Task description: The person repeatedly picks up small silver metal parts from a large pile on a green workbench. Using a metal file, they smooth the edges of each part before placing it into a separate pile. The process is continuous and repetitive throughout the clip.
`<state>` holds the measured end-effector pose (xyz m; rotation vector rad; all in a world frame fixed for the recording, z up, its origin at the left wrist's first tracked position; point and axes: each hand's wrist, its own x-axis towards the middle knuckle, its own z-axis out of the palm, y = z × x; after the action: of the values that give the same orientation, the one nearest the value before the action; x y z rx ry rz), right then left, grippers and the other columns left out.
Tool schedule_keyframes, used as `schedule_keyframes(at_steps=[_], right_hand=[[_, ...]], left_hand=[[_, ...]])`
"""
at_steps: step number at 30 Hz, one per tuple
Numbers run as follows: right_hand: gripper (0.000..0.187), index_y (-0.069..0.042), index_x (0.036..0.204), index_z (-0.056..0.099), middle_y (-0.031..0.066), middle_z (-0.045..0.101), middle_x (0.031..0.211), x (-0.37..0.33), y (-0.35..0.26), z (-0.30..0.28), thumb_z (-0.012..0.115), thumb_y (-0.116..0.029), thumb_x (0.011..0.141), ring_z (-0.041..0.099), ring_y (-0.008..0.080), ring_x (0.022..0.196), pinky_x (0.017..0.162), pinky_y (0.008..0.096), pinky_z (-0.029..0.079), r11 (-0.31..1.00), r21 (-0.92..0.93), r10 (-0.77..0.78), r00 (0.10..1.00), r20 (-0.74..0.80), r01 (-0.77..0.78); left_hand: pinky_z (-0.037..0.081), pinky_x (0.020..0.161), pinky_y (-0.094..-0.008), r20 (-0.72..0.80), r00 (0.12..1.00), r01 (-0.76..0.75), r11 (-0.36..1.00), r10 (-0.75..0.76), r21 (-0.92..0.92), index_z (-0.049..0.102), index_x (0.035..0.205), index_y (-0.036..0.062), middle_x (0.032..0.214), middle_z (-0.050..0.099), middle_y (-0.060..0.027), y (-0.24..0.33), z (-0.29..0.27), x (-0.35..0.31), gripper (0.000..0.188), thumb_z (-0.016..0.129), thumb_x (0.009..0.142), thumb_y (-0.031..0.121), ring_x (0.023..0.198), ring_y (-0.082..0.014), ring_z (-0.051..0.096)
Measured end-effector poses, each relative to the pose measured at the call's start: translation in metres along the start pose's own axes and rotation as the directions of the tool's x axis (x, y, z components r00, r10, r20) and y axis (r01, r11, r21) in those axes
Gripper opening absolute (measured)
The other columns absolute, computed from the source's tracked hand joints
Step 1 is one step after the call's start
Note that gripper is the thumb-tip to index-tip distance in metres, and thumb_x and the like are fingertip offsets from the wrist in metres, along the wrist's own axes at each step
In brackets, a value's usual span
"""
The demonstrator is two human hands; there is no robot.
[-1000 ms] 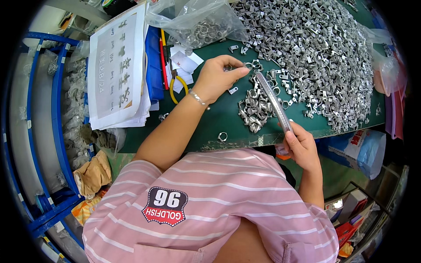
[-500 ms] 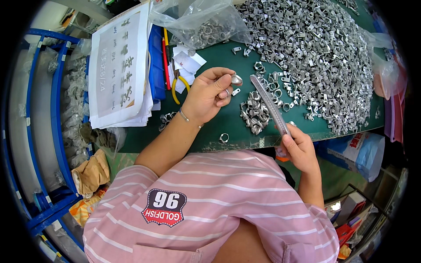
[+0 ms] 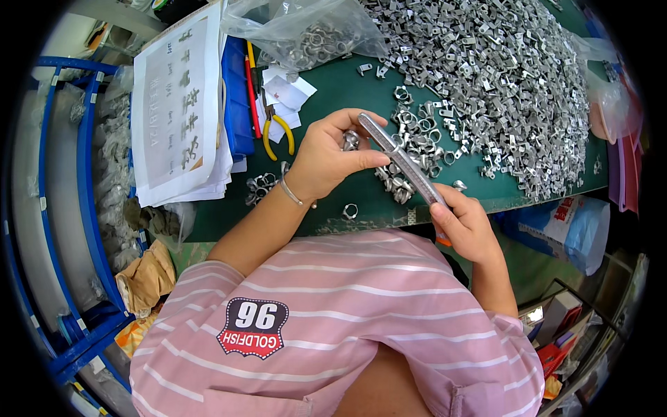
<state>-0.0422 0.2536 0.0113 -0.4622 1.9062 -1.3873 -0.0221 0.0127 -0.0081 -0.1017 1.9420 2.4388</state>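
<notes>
My right hand point(image 3: 465, 224) grips the thick end of a ring mandrel point(image 3: 411, 172), a long tapered silver stick with marked lines, slanting up to the left. A metal ring point(image 3: 393, 149) appears to sit around the mandrel near its thin end, by my left thumb. My left hand point(image 3: 325, 156) is curled over that end, with silver rings point(image 3: 351, 141) held in its bent fingers; how many is hidden. Behind the mandrel lies a pile of silver rings point(image 3: 422, 132) on the green table. A single ring point(image 3: 350, 211) rests near the front edge, and a small group point(image 3: 261, 187) lies beside my left wrist.
A large heap of small metal clips point(image 3: 500, 83) covers the right of the table point(image 3: 333, 90). At the back stands a clear bag of rings point(image 3: 313, 38). Yellow-handled pliers point(image 3: 278, 135), a red pencil point(image 3: 251, 97), a blue tray point(image 3: 237, 104) and paper sheets point(image 3: 177, 104) lie left.
The mandrel has moved left and its thin end now meets my left hand. My left hand has turned, with its thumb now stretched toward the mandrel and the ring there.
</notes>
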Motion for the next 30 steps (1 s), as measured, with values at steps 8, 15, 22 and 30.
schedule_keyframes(at_steps=[8, 15, 22, 30], right_hand=[[0.032, 0.000, 0.111, 0.054, -0.0004, 0.052, 0.067, -0.002, 0.004, 0.000, 0.050, -0.023, 0.090, 0.047, 0.0061, 0.057, 0.052, 0.0217, 0.040, 0.984, 0.162, 0.064, 0.994, 0.086, -0.077], [0.031, 0.000, 0.112, 0.054, -0.0009, 0.052, 0.068, -0.004, 0.008, 0.002, 0.049, -0.020, 0.089, 0.047, 0.0058, 0.057, 0.052, 0.0210, 0.040, 0.984, 0.153, 0.077, 0.995, 0.068, -0.087], [0.036, 0.002, 0.116, 0.049, -0.0014, 0.044, 0.054, -0.010, 0.030, -0.003, 0.045, -0.025, 0.092, 0.037, 0.0040, 0.044, 0.041, 0.0189, 0.028, 0.980, 0.199, 0.025, 1.000, 0.000, -0.024], [0.037, 0.000, 0.115, 0.050, -0.0007, 0.046, 0.054, -0.008, 0.022, -0.002, 0.046, -0.029, 0.092, 0.038, 0.0038, 0.043, 0.040, 0.0187, 0.028, 0.988, 0.155, 0.024, 1.000, -0.001, -0.023]], left_hand=[[0.036, 0.054, -0.0154, 0.162, 0.964, 0.235, 0.962, -0.212, -0.138, 0.059, 0.100, -0.0014, 0.079, 0.055, 0.0000, 0.003, -0.003, -0.002, 0.030, 0.070, 0.072, 0.002, 0.063, -0.0040, 0.046], [0.035, 0.051, -0.0182, 0.078, 0.985, 0.163, 0.977, -0.154, -0.137, 0.058, 0.093, 0.0014, 0.076, 0.053, -0.0012, 0.001, 0.003, -0.003, 0.018, 0.064, 0.076, 0.004, 0.062, -0.0045, 0.046], [0.039, 0.049, -0.0265, -0.554, 0.831, -0.073, 0.997, 0.043, -0.032, 0.054, 0.082, 0.0068, 0.068, 0.052, -0.0031, 0.014, -0.064, 0.026, 0.010, 0.059, 0.074, 0.010, 0.058, -0.0140, 0.049], [0.047, 0.068, -0.0391, -0.501, 0.832, 0.393, 0.383, 0.240, 0.836, 0.062, 0.087, 0.0062, 0.078, 0.061, -0.0156, 0.003, -0.079, 0.044, 0.018, 0.065, 0.073, 0.016, 0.076, -0.0328, 0.059]])
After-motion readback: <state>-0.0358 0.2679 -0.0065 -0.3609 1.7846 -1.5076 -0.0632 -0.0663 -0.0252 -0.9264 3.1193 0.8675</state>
